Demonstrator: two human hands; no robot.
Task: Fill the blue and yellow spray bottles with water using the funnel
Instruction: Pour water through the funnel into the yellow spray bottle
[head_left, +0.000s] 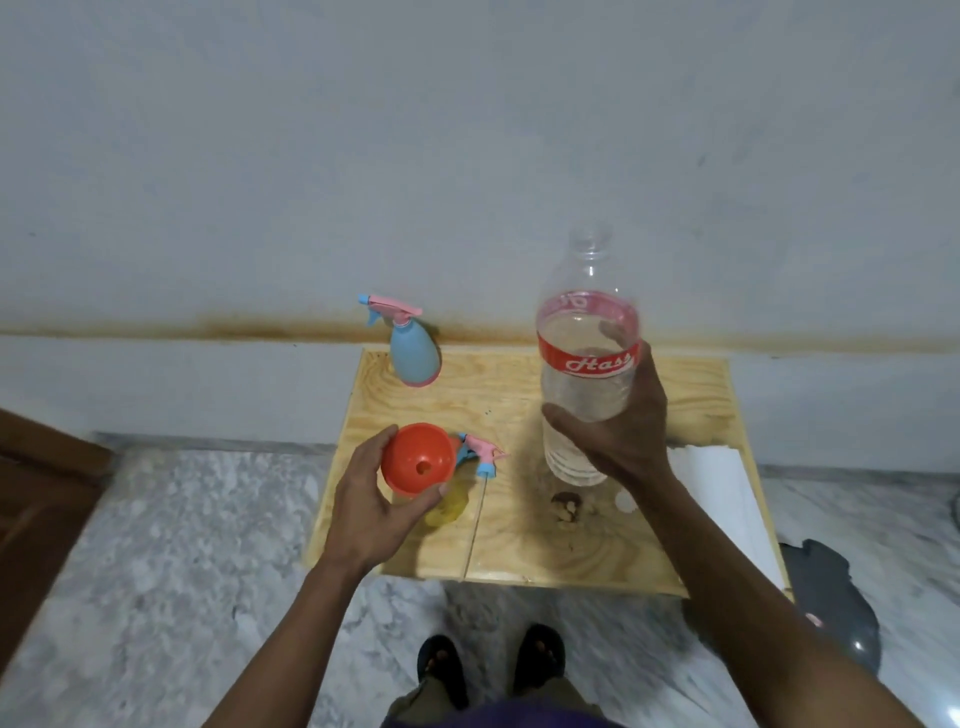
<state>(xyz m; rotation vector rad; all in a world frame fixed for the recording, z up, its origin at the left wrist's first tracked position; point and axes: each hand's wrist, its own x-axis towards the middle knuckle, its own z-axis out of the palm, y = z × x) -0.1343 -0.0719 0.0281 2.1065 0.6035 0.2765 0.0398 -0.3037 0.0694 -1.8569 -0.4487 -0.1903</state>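
My left hand grips an orange funnel that sits over the yellow spray bottle, mostly hidden beneath it. The yellow bottle's pink and blue spray head lies loose on the wooden table just right of the funnel. My right hand holds a large clear water bottle with a red label upright above the table; its cap is off and it holds water. The blue spray bottle stands at the table's far left corner with its spray head on.
A white bottle cap lies on the table near a dark knot in the wood. Folded white paper rests along the right edge. A wall rises right behind the table. Marble floor and a dark object lie at the lower right.
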